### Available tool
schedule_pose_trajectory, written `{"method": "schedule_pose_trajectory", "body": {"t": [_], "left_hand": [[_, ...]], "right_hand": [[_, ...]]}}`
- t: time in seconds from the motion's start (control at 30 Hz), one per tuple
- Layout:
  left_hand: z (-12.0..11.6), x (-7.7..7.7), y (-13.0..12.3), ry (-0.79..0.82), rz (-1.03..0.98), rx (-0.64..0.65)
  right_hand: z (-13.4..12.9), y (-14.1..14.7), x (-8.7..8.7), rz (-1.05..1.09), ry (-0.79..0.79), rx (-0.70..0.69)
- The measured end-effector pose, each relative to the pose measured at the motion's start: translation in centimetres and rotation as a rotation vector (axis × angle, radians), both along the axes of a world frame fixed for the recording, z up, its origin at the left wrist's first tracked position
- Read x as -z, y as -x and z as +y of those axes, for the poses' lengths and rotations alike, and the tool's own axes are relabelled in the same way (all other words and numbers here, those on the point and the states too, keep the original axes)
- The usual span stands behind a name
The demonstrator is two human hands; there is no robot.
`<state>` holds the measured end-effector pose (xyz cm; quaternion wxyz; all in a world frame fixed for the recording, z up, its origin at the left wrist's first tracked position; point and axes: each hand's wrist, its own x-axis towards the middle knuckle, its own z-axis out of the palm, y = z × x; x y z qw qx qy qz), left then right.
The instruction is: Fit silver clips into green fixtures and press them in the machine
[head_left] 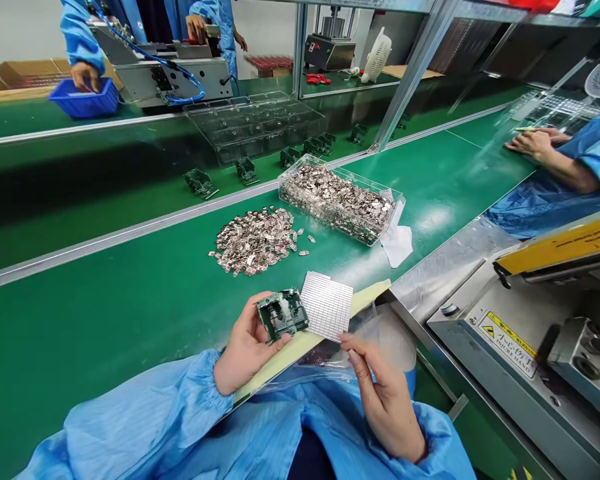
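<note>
My left hand [247, 347] is closed around a dark green plastic housing [283, 313] with an open, boxy frame. Just right of the housing lies a silver sheet [327, 305] divided into rows of tiny rectangular pieces. Thumb and index finger of my right hand [380, 387] are pinched at the sheet's lower right corner; anything between them is too small to make out. Beyond both hands, a loose heap of small metal pieces [255, 240] lies on the green bench. A clear plastic box [375, 237] full of similar metal pieces stands behind it to the right.
Several more green housings [200, 183] stand along the belt behind the bench's metal rail [130, 230]. A grey machine [510, 347] with a warning label is close on my right. One co-worker's hands [535, 143] are at far right; another co-worker's hand [85, 77] reaches into a blue bin [83, 103].
</note>
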<state>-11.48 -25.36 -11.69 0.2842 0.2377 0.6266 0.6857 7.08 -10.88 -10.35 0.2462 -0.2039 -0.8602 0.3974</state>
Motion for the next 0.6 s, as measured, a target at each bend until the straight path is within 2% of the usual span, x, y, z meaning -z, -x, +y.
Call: {"method": "schedule_pose_trajectory", "body": {"t": [0.1,0.17,0.27,0.5,0.57,0.6], "left_hand": [[-0.1,0.1,0.0,-0.005,-0.008,-0.01],[0.0,0.2,-0.1,-0.015,-0.026,-0.019],[0.2,0.4,-0.3,-0.042,-0.051,-0.039],[0.5,0.4,-1.4,-0.104,-0.055,-0.04],[0.3,0.6,-1.5,-0.095,-0.046,-0.013],[0.1,0.7,-1.6,-0.088,-0.041,-0.003]], "right_hand": [[0.4,0.1,0.1,0.092,-0.161,0.181],[0.8,0.0,-0.2,0.124,-0.165,0.236],[1.0,0.1,-0.7,0.133,-0.032,0.186],[-1.2,2.5,-0.1,0.175,0.498,0.009],[-1.5,3.0,0.0,0.17,0.522,0.033],[-1.5,3.2,0.0,0.176,0.486,0.057]]}}
